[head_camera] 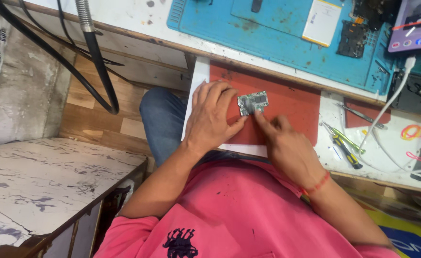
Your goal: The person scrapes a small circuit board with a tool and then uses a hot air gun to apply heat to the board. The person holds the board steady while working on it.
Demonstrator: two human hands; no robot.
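White bench, blue mat, red mat

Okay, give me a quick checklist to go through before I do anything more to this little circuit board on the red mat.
1. Board supported: ok, the circuit board lies flat on the red mat.
2. Board steadied: ok, left hand rests flat beside it, fingertips at its edge.
3. Working finger placed: ok, right hand has its index fingertip on the board.
4. Tools within reach: ok, screwdriver and tweezers lie to the right.
5. Board undamaged: cannot tell, too small.
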